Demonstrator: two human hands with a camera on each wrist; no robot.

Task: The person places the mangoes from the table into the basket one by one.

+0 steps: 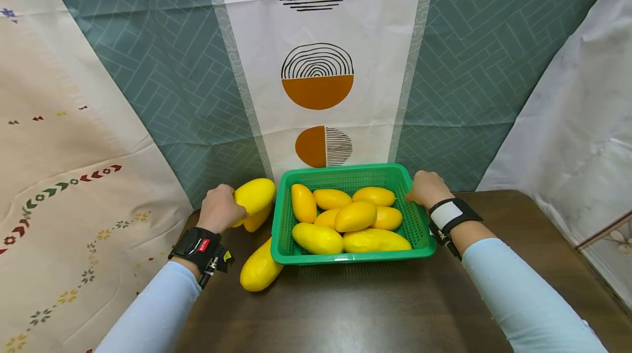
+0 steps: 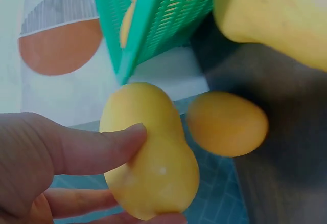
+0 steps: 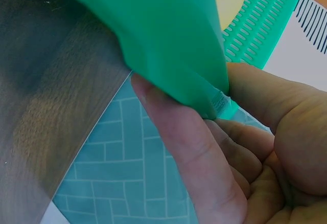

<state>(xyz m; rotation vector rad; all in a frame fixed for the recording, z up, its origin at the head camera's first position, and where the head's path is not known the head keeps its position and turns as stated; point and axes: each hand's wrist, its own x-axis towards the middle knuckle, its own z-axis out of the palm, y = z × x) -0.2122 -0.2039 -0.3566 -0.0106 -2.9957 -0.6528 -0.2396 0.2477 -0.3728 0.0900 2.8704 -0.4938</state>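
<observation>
My left hand grips a smooth yellow gourd-shaped fruit, its thumb across the fruit's narrow waist. In the head view this fruit is just left of the green plastic basket. My right hand pinches the basket's rim at the right end, thumb on the inner side and fingers outside, as the right wrist view shows. Inside the basket lie several yellow and orange-yellow mango-shaped fruits. An orange-yellow fruit is close beside the held one, partly hidden behind it in the head view.
A larger yellow fruit lies on the brown table against the basket's front left corner. Behind the basket hangs a patterned teal and white cloth. Cream cloth hangs at the left, pale cloth at the right.
</observation>
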